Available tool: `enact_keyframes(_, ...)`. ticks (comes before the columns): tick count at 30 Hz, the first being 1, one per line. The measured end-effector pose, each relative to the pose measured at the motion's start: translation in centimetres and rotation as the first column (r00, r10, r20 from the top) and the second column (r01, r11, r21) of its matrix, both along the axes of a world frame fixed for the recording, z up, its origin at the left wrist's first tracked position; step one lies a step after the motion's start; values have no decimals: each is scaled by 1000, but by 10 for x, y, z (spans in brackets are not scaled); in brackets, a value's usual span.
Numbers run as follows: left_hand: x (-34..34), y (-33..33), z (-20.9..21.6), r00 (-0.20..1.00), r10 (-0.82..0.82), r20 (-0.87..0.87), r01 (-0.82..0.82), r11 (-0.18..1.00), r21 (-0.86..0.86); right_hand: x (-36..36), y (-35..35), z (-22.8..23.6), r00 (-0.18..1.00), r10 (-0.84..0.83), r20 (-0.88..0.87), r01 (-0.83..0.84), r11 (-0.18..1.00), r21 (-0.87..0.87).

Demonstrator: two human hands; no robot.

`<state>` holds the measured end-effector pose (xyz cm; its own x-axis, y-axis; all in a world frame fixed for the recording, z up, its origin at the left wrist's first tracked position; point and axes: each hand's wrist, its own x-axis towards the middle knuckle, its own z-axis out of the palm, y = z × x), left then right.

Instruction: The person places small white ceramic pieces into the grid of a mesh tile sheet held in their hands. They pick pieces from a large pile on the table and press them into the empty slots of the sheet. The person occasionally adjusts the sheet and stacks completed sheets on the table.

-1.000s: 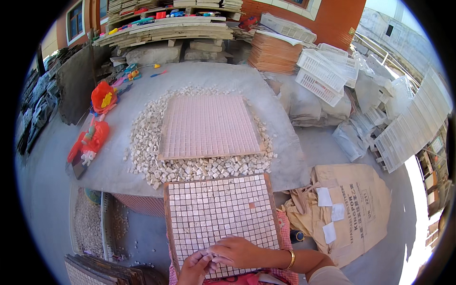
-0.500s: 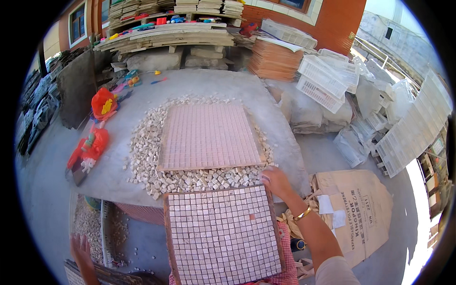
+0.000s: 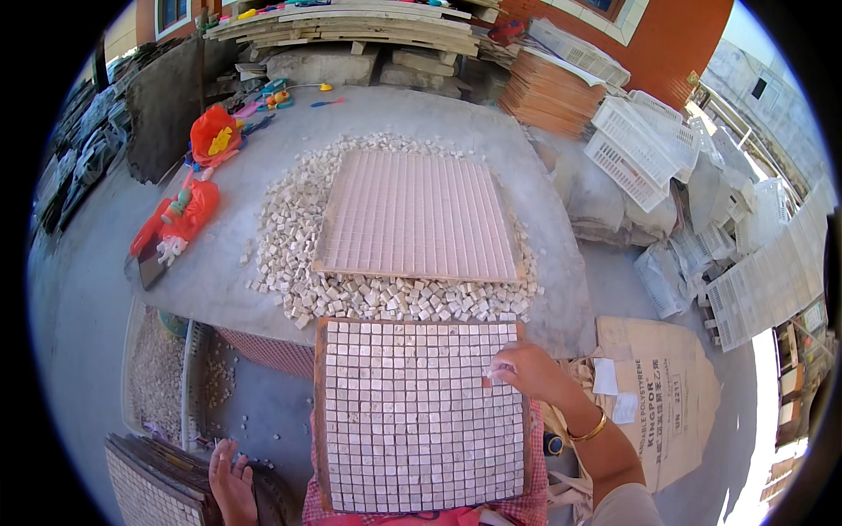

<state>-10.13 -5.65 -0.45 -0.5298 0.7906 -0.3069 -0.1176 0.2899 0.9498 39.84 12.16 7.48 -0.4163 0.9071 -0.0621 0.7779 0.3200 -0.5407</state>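
Observation:
A framed grid tray [image 3: 421, 438] filled with rows of small pale square stone tiles lies in front of me, its near end over my lap. My right hand [image 3: 526, 370] is over its upper right part, fingertips pinched on what looks like a small stone tile, mostly hidden by the fingers. Beside the fingertips one reddish cell [image 3: 488, 382] shows without a tile. My left hand [image 3: 231, 484] is raised at the lower left, palm up and fingers apart, holding nothing. It is nearest a stack of tile-filled trays [image 3: 153, 482].
Beyond the tray, a pinkish grid panel [image 3: 417, 215] rests on a heap of loose stone cubes [image 3: 294, 228] on a grey table [image 3: 254, 302]. Red bags [image 3: 189, 210] with toys lie left. A crate of stones [image 3: 156, 377] stands below. White plastic baskets [image 3: 636, 162] and a tan sack [image 3: 658, 394] are right.
My right hand has moved from the heap's right edge onto the tile tray, near the reddish cell. My left hand has shifted right. The whole view has tilted down and turned slightly left.

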Motion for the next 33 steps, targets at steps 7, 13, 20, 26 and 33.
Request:
enact_keyframes(7, 21, 11, 7, 965, 101, 240, -91, 994, -55, -11, -11, -11, 997, -54, 58, 55, 998, -18)
enact_keyframes(13, 24, 6, 6, 954, 117, 276, -110, 993, -40, -8, -14, -23, 999, -36, -10, 36, 993, 108)
enact_keyframes(20, 32, 11, 0, 965, 111, 238, -94, 992, -81, -9, -17, -24, 994, -111, 12, 108, 981, 163)
enact_keyframes(26, 29, 10, -6, 965, 76, 250, -65, 996, -54, -12, -17, -10, 997, -80, 1, 71, 885, 461)
enact_keyframes(33, 31, 11, -12, 975, 69, 212, -59, 997, -53, -20, -43, -42, 963, -8, 269, -73, 954, 292)
